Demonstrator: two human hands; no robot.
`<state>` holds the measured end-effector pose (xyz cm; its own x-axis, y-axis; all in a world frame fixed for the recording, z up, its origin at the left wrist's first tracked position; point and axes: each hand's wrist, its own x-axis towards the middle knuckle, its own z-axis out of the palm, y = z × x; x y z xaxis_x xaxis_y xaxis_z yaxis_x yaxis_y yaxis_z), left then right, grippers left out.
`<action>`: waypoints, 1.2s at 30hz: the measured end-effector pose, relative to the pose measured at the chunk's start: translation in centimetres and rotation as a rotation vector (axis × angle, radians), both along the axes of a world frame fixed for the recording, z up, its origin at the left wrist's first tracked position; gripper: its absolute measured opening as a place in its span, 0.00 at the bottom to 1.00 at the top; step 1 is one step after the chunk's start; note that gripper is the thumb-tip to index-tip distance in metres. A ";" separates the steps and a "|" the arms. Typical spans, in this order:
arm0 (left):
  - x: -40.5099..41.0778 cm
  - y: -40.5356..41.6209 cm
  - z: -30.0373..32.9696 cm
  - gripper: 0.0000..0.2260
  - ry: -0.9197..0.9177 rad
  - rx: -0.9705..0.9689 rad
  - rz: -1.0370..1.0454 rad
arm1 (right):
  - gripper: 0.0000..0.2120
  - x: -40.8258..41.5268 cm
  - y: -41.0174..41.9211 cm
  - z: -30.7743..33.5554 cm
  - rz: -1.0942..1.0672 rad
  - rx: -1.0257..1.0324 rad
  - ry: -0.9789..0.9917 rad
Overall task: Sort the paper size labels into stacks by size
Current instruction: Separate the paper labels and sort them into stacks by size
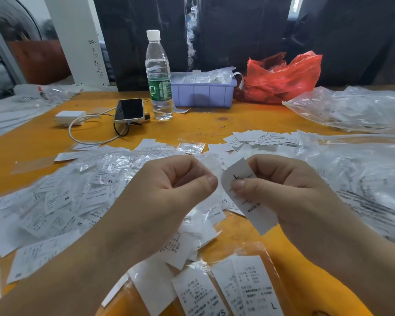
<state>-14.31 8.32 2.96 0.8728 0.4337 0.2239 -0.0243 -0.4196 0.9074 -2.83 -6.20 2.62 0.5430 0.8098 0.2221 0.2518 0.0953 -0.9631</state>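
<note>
The right hand (290, 190) pinches a curled white paper label (249, 197) printed "L"; the left hand (167, 192) pinches thin clear plastic (211, 166).

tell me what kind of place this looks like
Probably a garment packing or labelling workbench, not a home desk. A heap of loose size labels covers the orange table, clear plastic bags lie piled to the side, and a purple bin holds more.

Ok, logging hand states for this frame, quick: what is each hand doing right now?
Left hand: fingers curled, pinching a thin translucent sleeve.
Right hand: pinching the L size label.
</note>
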 end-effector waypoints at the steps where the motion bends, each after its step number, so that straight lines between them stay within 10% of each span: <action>1: 0.0 0.0 0.0 0.07 -0.001 -0.003 -0.003 | 0.07 0.0 0.0 0.1 0.017 -0.011 0.016; 36: 0.1 0.1 0.1 0.05 -0.014 -0.059 -0.134 | 0.06 0.4 -0.3 0.5 0.134 0.023 0.148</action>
<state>-14.24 8.38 3.04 0.9208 0.3262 0.2139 -0.0894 -0.3575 0.9296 -2.43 -6.46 3.12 0.4584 0.8728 0.1674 0.0911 0.1412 -0.9858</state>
